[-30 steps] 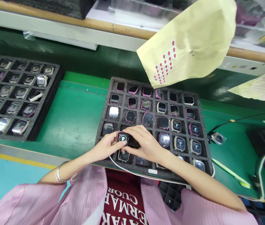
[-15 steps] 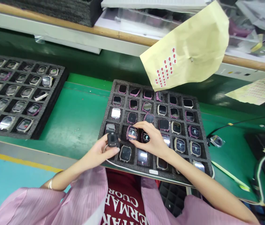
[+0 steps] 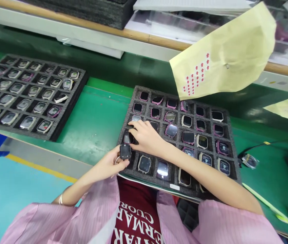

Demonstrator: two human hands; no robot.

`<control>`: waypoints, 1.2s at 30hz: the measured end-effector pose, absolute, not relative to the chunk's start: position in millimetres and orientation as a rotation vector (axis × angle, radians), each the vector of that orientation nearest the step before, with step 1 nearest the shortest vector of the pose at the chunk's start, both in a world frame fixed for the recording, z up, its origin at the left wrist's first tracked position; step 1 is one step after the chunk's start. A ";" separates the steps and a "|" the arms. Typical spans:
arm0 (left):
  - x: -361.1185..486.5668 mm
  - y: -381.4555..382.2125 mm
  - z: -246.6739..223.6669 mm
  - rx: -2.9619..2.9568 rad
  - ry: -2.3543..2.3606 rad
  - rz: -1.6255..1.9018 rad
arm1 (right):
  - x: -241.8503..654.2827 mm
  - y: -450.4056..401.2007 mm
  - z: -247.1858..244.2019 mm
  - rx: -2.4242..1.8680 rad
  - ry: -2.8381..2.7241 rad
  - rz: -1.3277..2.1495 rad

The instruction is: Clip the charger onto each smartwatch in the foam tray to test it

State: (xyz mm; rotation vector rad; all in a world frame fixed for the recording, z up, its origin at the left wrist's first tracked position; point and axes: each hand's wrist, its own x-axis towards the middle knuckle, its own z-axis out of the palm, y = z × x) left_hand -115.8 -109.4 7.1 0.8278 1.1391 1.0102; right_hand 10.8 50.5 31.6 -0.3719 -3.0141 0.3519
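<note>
My left hand (image 3: 112,163) is closed around a small black square device (image 3: 125,151), held at the near left corner of the dark foam tray (image 3: 175,186). A pale loop, perhaps a cable, shows by its fingers. My right hand (image 3: 147,137) reaches over the left side of this tray. Its thumb and fingers are around a smartwatch (image 3: 128,137) in the left column, right beside the black device. The watch looks tilted, and its far side is partly covered by the fingers. Smartwatches with purple or pale frames, such as the pale-framed watch (image 3: 144,164), sit in the compartments around.
A second foam tray of watches (image 3: 57,130) lies at left on the green bench (image 3: 90,118). A yellow sheet with red arrows (image 3: 222,57) hangs from the shelf over the far side. At right lie a light green stick (image 3: 266,201) and a wrapped round item (image 3: 250,161).
My right hand has let go of the purple-framed watch and moved left to a watch in the left column. My left hand still holds the black device. The view has shifted slightly left.
</note>
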 end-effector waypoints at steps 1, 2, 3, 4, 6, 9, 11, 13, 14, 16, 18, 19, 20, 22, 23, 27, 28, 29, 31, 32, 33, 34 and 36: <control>-116.3 -109.2 7.5 0.820 1.133 1.014 | 12.1 52.8 31.8 -0.380 -2.986 0.410; -116.8 -108.9 8.0 0.815 1.126 1.022 | 15.5 54.5 33.7 -0.407 -2.934 0.486; -117.3 -108.6 8.6 0.812 1.116 1.029 | 20.3 55.3 37.1 -0.441 -2.861 0.575; -117.8 -108.2 9.3 0.809 1.104 1.035 | 25.8 54.7 41.7 -0.466 -2.777 0.665; -118.6 -107.3 10.9 0.801 1.077 1.032 | 36.7 47.9 51.5 -0.470 -2.628 0.808; -118.8 -106.2 13.5 0.816 1.071 1.003 | 47.7 25.5 56.8 -0.367 -2.621 0.866; -117.7 -106.4 14.4 0.884 1.116 0.986 | 50.9 9.4 51.6 -0.317 -2.675 0.818; -115.4 -107.3 13.9 0.961 1.175 0.981 | 52.6 -2.2 43.8 -0.300 -2.698 0.772; -113.9 -108.1 13.3 0.989 1.200 0.983 | 53.3 -5.8 40.6 -0.303 -2.698 0.754; -110.4 -109.9 11.6 1.027 1.246 0.992 | 55.2 -9.9 37.3 -0.328 -2.694 0.720; -106.5 -111.8 9.9 1.068 1.294 0.995 | 57.6 -12.2 37.4 -0.353 -2.684 0.680; -104.7 -112.5 9.0 1.086 1.317 0.994 | 58.8 -13.3 37.8 -0.363 -2.675 0.659; -103.0 -113.0 8.2 1.099 1.336 0.992 | 60.0 -14.4 38.1 -0.367 -2.667 0.640; -100.5 -112.7 6.7 1.098 1.350 1.001 | 61.8 -16.1 37.1 -0.365 -2.651 0.613; -99.8 -111.8 6.0 1.090 1.349 1.013 | 62.3 -16.2 35.8 -0.364 -2.640 0.606; -99.7 -104.4 4.8 1.048 1.322 1.071 | 62.8 -8.7 27.8 -0.369 -2.580 0.663; -100.2 -102.0 4.9 1.039 1.308 1.080 | 62.6 -5.3 25.9 -0.365 -2.567 0.698; -100.6 -99.7 5.0 1.030 1.293 1.087 | 62.5 -1.5 24.2 -0.356 -2.558 0.732; -101.4 -95.0 5.4 1.012 1.269 1.095 | 62.2 5.8 21.5 -0.324 -2.542 0.781; -101.7 -92.7 5.7 1.004 1.265 1.097 | 62.0 9.0 20.5 -0.310 -2.532 0.792; -101.9 -90.4 6.1 0.996 1.266 1.100 | 61.8 11.9 19.6 -0.302 -2.521 0.799; -102.0 -88.0 6.5 0.989 1.266 1.103 | 61.6 14.5 18.9 -0.303 -2.510 0.810; -101.9 -83.5 7.6 0.970 1.250 1.104 | 61.3 18.6 18.0 -0.324 -2.490 0.850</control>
